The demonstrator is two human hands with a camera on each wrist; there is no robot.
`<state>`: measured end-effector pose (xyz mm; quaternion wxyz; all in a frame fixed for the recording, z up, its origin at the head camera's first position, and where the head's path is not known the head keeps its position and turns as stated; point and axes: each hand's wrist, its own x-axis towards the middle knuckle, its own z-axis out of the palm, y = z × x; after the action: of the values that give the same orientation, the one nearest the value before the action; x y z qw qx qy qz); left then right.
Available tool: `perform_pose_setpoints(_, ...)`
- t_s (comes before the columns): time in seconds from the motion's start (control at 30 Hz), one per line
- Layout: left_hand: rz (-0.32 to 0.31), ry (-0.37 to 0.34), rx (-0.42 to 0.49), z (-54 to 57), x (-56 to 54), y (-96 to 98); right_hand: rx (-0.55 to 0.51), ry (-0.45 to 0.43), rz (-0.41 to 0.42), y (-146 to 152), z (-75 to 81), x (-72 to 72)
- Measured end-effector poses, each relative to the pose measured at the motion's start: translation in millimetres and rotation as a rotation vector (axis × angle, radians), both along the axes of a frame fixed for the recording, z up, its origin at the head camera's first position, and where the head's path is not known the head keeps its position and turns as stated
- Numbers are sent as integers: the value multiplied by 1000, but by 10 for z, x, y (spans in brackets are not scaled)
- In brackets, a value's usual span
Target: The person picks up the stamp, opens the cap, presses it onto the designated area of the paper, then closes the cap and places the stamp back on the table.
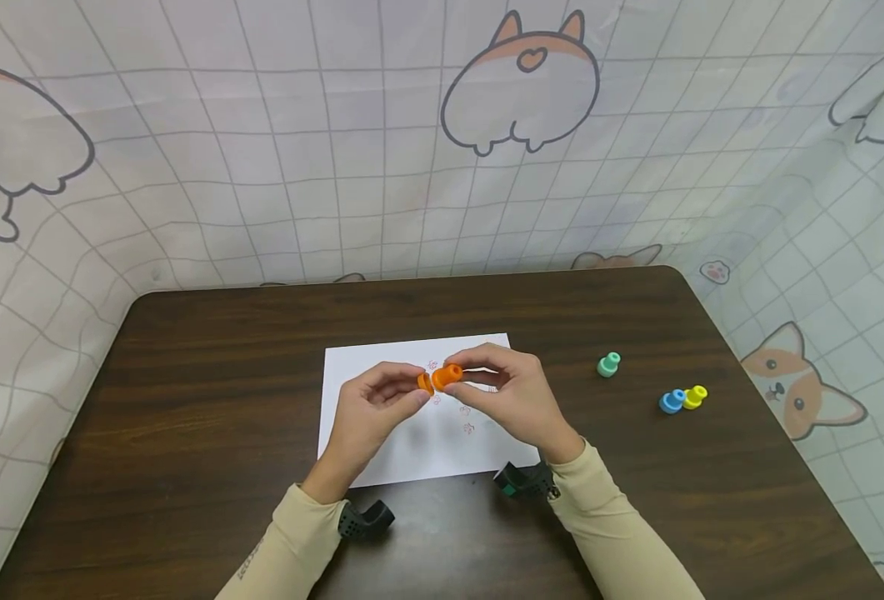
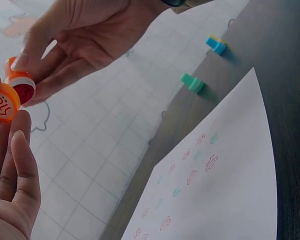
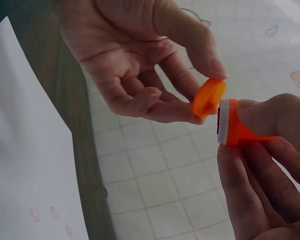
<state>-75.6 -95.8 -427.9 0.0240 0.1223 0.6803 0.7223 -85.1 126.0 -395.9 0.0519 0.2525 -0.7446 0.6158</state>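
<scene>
Above a white sheet of paper my two hands meet. My left hand pinches a small orange cap between thumb and fingers. My right hand pinches the orange stamp body, whose white-rimmed red face points at the cap. Cap and stamp are a small gap apart. The paper carries several small pink and pale stamped marks.
On the dark wooden table to the right stand a green stamp and, farther right, a blue stamp touching a yellow one. A cartoon-print cloth hangs behind the table.
</scene>
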Motion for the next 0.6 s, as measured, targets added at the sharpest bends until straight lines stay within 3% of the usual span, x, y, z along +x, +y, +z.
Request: perform_pose_setpoints(0.6, -19, -15, 17, -20, 6, 36, -69, -92, 13, -36, -70, 6)
